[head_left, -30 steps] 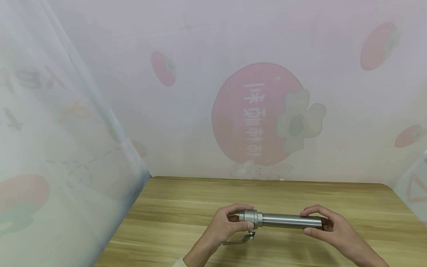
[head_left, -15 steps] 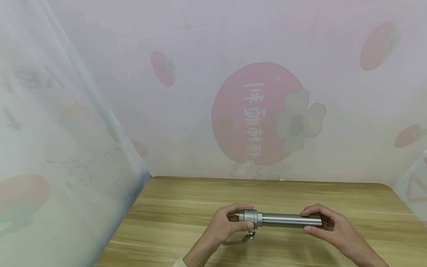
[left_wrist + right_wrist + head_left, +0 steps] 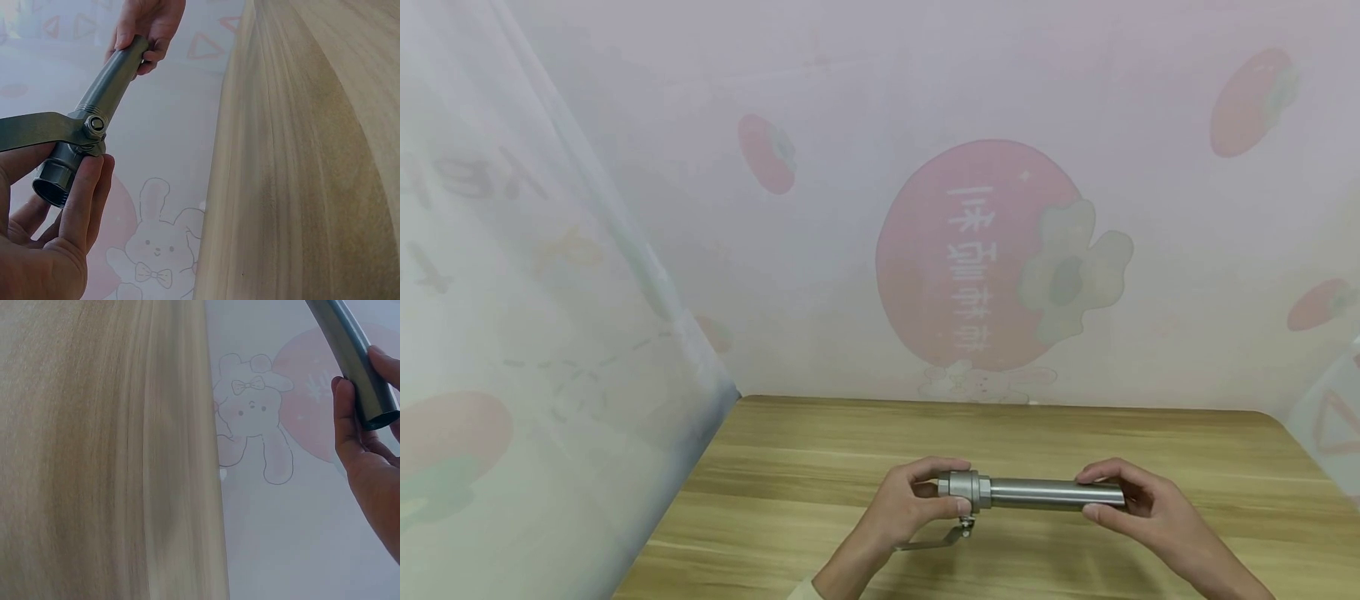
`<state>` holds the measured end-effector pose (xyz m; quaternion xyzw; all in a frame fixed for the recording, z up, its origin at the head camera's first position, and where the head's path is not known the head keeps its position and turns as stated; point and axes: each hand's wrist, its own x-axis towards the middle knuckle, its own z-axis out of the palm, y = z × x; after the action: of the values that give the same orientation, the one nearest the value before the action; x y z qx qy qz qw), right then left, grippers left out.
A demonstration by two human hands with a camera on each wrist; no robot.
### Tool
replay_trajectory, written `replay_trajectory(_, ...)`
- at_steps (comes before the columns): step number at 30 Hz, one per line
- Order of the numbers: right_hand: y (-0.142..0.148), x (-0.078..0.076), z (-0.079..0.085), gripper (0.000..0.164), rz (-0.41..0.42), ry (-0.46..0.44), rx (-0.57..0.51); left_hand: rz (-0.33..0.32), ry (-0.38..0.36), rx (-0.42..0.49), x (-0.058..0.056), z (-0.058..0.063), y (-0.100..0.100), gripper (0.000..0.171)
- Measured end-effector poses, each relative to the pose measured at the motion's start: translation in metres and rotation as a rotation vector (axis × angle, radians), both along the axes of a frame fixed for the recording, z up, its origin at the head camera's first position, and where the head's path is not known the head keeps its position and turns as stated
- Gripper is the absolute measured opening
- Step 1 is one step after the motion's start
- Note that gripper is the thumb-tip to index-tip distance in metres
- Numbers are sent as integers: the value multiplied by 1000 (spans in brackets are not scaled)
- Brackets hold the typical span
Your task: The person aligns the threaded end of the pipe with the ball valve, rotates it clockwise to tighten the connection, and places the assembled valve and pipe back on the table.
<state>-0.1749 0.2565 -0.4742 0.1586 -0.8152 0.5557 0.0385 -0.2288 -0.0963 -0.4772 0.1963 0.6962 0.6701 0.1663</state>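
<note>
A metal ball valve (image 3: 964, 490) and a steel pipe (image 3: 1045, 492) lie end to end in one line, held over the table. My left hand (image 3: 898, 504) grips the valve body between thumb and fingers. From the valve, its bent lever (image 3: 931, 544) points back toward me and to the left. My right hand (image 3: 1150, 508) pinches the pipe's far right end, thumb in front and fingers behind. The left wrist view shows the valve's open threaded mouth (image 3: 51, 190) beside my left fingers. In the right wrist view the pipe's hollow end (image 3: 380, 419) shows between thumb and fingers.
A wood-grain table (image 3: 820, 450) spreads beneath both hands, with rounded back corners. Behind it hangs a pale printed curtain (image 3: 820, 275) with red fruit drawings. Another curtain (image 3: 535, 350) closes off the left side.
My right thumb has shifted slightly upward on the pipe. The left hand and the valve have stayed where they were.
</note>
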Motion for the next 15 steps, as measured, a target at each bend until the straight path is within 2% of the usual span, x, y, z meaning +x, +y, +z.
replay_trajectory(15,0,1,1,26,-28,-1,13,4,2,-5,0,0,0,43)
